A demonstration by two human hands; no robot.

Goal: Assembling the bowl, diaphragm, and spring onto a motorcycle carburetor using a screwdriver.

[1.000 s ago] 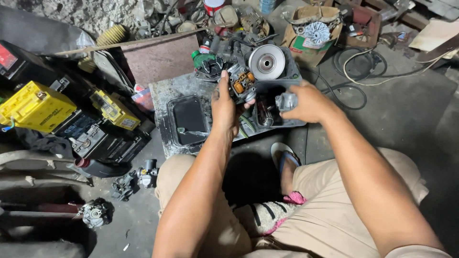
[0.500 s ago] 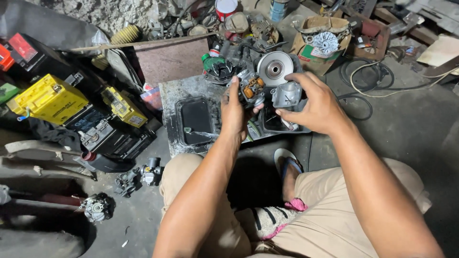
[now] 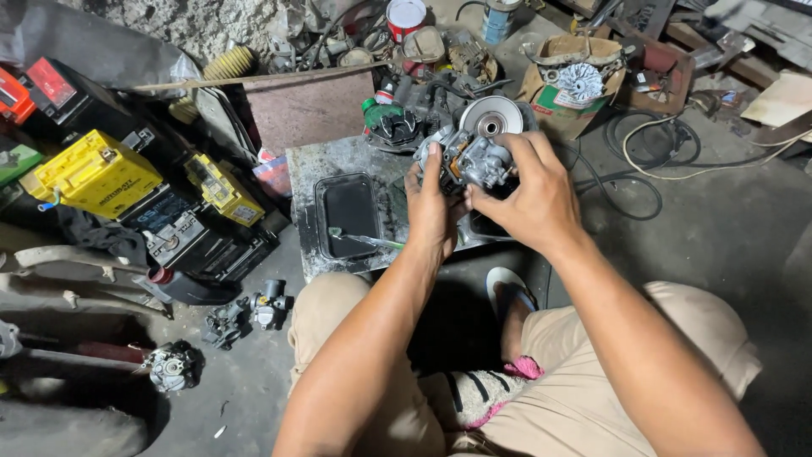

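Both hands now up on the small metal carburetor, lifted clear of the grey work slab and held in front of the round silver pulley; a second ago the hands were lower and apart, the part still sitting down among the clutter, then half a second ago already raised between the palms. Left hand cups it from the near left side, fingers curled shut around the body with the thumb up along it. Right hand wraps over the top right, fingers closed on it too. So the part is picked up and under two-handed grip, looks like inspection or turning it over. Black tray and green-handled tool stay put on the slab, yellow battery left, untouched.
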